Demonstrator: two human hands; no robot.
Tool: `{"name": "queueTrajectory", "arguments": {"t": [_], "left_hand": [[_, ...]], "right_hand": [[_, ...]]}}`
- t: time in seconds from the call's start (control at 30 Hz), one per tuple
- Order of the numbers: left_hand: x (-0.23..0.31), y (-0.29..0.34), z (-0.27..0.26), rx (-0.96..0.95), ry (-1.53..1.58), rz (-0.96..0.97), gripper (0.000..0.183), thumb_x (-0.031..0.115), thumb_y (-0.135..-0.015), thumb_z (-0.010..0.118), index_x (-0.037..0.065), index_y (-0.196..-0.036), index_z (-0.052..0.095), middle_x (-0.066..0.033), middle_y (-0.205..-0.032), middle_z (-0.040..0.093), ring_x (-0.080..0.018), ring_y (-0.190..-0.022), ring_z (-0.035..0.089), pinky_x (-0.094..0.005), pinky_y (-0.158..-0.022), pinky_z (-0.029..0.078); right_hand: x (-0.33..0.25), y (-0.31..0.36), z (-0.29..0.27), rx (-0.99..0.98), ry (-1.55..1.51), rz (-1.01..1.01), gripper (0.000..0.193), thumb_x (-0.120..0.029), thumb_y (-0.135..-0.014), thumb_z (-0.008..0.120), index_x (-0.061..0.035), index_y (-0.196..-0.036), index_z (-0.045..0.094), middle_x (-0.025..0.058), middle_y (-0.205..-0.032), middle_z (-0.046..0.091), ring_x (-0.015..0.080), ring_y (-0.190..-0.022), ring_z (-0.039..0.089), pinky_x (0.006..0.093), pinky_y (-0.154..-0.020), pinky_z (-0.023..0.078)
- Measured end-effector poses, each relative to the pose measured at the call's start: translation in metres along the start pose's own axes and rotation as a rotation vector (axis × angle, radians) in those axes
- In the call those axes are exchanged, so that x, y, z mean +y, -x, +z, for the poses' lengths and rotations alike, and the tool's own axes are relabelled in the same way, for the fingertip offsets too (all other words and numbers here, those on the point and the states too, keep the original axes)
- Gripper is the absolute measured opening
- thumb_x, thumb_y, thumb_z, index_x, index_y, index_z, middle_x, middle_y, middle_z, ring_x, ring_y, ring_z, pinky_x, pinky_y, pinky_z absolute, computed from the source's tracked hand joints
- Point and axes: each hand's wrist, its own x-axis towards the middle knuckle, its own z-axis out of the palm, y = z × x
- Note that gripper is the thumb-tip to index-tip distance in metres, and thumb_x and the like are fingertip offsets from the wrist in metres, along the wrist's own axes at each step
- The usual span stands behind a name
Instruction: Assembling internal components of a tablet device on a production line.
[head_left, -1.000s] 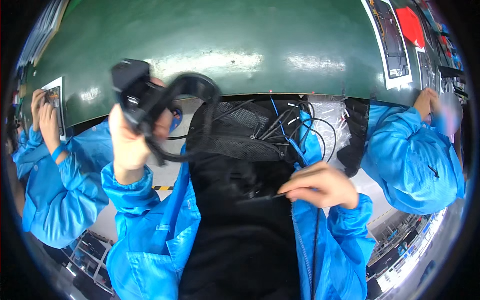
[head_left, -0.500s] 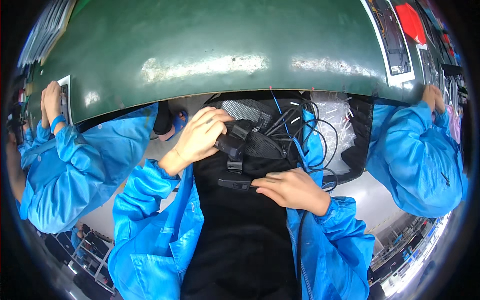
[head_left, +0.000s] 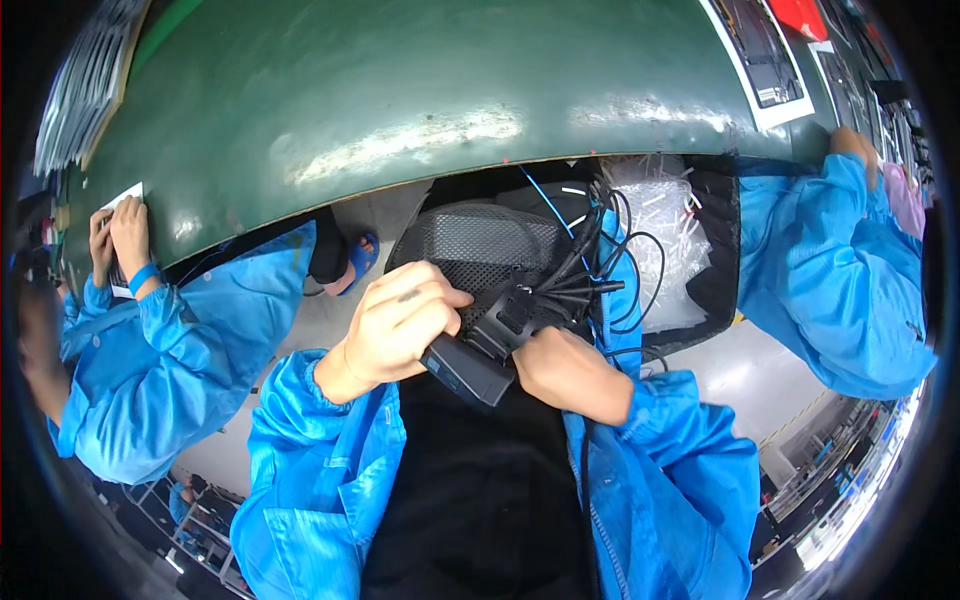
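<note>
My left hand (head_left: 400, 325) is closed around one end of a black box-shaped device (head_left: 468, 370), which is tilted above my lap. A black slotted bracket (head_left: 506, 318) stands against the device's upper side. My right hand (head_left: 572, 375) is curled closed right beside the bracket and the device's right end. What its fingers hold, if anything, is hidden. Just beyond both hands lies a bundle of black cables (head_left: 640, 245), with some plug ends pointing toward the right. Behind them sits a black-grey perforated mesh piece (head_left: 490, 235).
A green table (head_left: 330, 90) spans the far side. An open black bag (head_left: 715, 290) below its edge holds clear plastic packing (head_left: 655, 225). A blue cord (head_left: 545, 198) runs up to the table edge. People in blue jackets sit at left (head_left: 190, 370) and right (head_left: 830, 290).
My right hand has moved up and left, against the bracket. The small black unit it gripped no longer shows there. My left hand has come down slightly, and its device has turned.
</note>
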Motion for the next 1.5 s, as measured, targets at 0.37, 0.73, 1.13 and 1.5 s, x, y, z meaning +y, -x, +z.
{"name": "queueTrajectory", "arguments": {"t": [0.37,0.73,1.13,1.5], "left_hand": [[-0.014,0.003,-0.001,-0.065,-0.192,-0.072,0.03,0.007,-0.067,0.082,0.005,-0.082,0.056,-0.014,-0.1,0.072,-0.0347,-0.084,0.068,-0.0409,-0.071,0.057],[0.011,0.025,0.017,-0.678,0.057,-0.275,0.061,0.031,-0.091,0.08,0.002,-0.137,0.051,-0.0167,-0.113,0.061,-0.0352,-0.095,0.073,-0.0435,-0.073,0.062],[-0.024,0.022,-0.01,-0.568,-0.186,-0.289,0.035,0.042,-0.095,0.074,0.013,-0.115,0.077,-0.0036,-0.098,0.076,-0.0249,-0.084,0.077,-0.036,-0.069,0.061],[-0.021,-0.011,0.001,-0.586,-0.194,-0.039,0.029,0.035,-0.095,0.076,0.007,-0.102,0.076,-0.0037,-0.091,0.074,-0.0226,-0.081,0.074,-0.0331,-0.068,0.06]], "right_hand": [[-0.014,-0.036,-0.001,0.201,-0.042,0.152,0.019,-0.009,-0.087,0.069,0.0028,-0.101,0.073,0.026,-0.098,0.072,0.0449,-0.086,0.073,0.0539,-0.076,0.059],[0.011,0.02,-0.103,0.348,-0.352,-0.021,0.027,-0.012,-0.098,0.073,0.0024,-0.121,0.073,0.0193,-0.124,0.073,0.0392,-0.111,0.073,0.0408,-0.095,0.057],[0.032,0.025,-0.148,0.676,-0.269,-0.01,0.019,0.0,-0.094,0.073,0.0017,-0.112,0.077,0.0177,-0.109,0.078,0.0313,-0.099,0.077,0.0363,-0.088,0.059],[0.13,0.009,-0.252,1.302,0.509,0.238,0.023,-0.009,-0.09,0.08,-0.0026,-0.111,0.075,0.0138,-0.13,0.07,0.0372,-0.113,0.067,0.0451,-0.099,0.054]]}}
